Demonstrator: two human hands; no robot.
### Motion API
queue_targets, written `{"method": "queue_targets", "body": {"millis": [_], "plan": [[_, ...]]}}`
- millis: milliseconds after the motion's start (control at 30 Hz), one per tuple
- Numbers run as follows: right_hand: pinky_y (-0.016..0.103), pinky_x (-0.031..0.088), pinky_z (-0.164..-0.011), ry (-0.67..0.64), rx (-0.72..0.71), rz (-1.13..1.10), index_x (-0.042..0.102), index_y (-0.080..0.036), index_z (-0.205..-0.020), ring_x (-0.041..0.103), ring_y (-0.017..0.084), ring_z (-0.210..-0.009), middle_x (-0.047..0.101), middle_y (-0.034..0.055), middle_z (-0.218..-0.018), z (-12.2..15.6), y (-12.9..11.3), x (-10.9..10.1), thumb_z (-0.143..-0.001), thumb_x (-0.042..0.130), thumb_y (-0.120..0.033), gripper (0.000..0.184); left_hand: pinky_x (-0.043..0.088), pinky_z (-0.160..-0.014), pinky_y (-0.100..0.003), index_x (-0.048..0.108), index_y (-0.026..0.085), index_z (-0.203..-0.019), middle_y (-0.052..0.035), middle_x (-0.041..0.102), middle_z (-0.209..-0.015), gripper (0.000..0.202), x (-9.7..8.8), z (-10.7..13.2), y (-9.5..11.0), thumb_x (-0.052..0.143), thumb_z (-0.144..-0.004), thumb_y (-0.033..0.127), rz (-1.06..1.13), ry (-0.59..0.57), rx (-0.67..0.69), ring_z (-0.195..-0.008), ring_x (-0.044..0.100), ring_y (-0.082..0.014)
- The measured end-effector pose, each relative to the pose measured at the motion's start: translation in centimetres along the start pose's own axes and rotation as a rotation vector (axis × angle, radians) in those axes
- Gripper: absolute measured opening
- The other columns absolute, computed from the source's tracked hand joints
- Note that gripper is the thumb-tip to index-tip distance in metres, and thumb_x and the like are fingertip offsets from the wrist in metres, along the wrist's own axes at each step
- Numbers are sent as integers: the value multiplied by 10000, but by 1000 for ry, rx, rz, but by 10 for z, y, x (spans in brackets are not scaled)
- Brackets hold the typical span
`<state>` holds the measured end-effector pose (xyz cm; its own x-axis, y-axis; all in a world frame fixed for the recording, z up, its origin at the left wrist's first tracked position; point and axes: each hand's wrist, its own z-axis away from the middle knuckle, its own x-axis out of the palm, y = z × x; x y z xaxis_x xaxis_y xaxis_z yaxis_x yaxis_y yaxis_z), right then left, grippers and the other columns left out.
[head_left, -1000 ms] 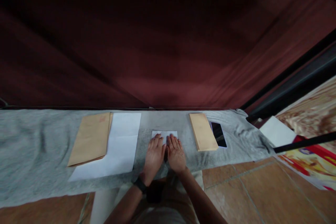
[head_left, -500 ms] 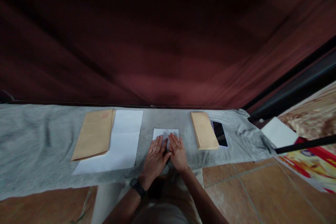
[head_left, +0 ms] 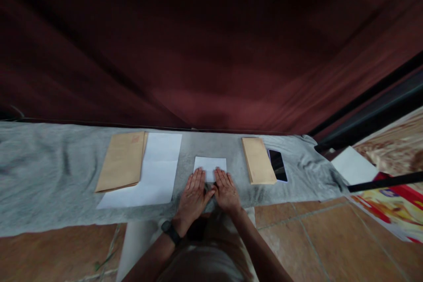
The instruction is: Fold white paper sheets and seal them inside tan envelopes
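Note:
A small white folded sheet of paper (head_left: 210, 164) lies on the grey cloth (head_left: 228, 143) in front of me. My left hand (head_left: 193, 194) rests flat with its fingertips on the paper's near left corner; a dark watch sits on that wrist. On the near right corner lie the fingertips of my right hand (head_left: 226, 191), its fingers stretched out too. The two thumbs meet just below the paper. Neither hand grips anything, and the palms hide part of the near edge.
To the left, brown envelopes (head_left: 122, 158) overlap large white sheets (head_left: 161, 167). A stack of smaller brown envelopes (head_left: 258, 161) lies at the right, beside a phone (head_left: 277, 165). Behind the cloth hangs a dark red curtain (head_left: 211, 105). Colourful packaging (head_left: 393, 209) is at far right.
Both hands have slid toward me along the paper, leaving more of its white surface uncovered. Their fingers remain flat. The view has shifted slightly.

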<state>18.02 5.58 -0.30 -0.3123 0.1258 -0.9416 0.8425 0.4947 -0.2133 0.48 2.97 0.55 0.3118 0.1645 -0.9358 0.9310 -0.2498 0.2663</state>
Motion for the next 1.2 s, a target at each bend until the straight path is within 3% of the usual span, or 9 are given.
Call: {"method": "queue_targets", "body": {"millis": [200,467,533,633,733,967,1100,1200], "plan": [[474,319,-1210,33,53,48,334,-126,-1590,388,266,-1486,416,143,-1602,8,5,-6,-1066,389,-334,566,293,-1243,-505,325,30,-1557,-236,351,-1619,820,-4,9,-3,363,-988,619,-36,-1,-91,-1535,289,-316],[490,313,-1206,52,67,67,330,-107,-1587,388,275,-1484,430,164,-1591,15,12,-8,-1076,358,-346,565,257,-1257,-523,318,1,-1548,-244,342,-1620,762,-7,8,1,339,-1015,546,-43,23,-178,-1544,260,-319],[494,307,-1208,52,65,67,329,-106,-1587,375,275,-1491,430,163,-1591,16,13,-8,-1081,341,-341,558,247,-1265,-512,307,14,-1555,-226,334,-1630,711,-10,4,3,326,-1031,495,-22,29,-136,-1550,249,-299],[492,296,-1213,44,67,65,348,-85,-1575,352,276,-1503,430,165,-1591,16,12,-7,-1087,319,-328,545,241,-1272,-477,309,71,-1566,-173,329,-1648,653,-13,-2,6,327,-1044,462,23,-11,63,-1557,233,-258],[493,294,-1216,36,74,49,374,-81,-1562,345,267,-1507,435,164,-1588,16,13,-8,-1089,308,-312,531,244,-1266,-474,316,90,-1565,-172,333,-1647,675,-12,-5,7,350,-1037,510,50,-64,209,-1554,243,-256],[474,303,-1231,17,65,-118,455,-134,-1531,361,227,-1503,458,118,-1581,-4,12,-17,-1097,252,-311,510,208,-1268,-471,340,32,-1543,-226,318,-1639,756,-13,-7,9,390,-1009,565,-6,-127,243,-1555,231,-297],[447,297,-1247,-48,-65,-204,424,-155,-1551,355,189,-1506,453,92,-1587,-22,2,-15,-1100,255,-318,509,228,-1259,-474,384,16,-1516,-247,376,-1603,631,-12,-9,10,414,-1015,399,-9,-124,255,-1532,300,-289],[439,270,-1259,-71,-82,-198,421,-117,-1547,346,187,-1510,439,109,-1594,-27,-4,-10,-1103,247,-307,514,244,-1251,-493,400,8,-1504,-258,412,-1577,577,-7,-8,10,417,-998,283,-14,-77,278,-1523,323,-284]]}}
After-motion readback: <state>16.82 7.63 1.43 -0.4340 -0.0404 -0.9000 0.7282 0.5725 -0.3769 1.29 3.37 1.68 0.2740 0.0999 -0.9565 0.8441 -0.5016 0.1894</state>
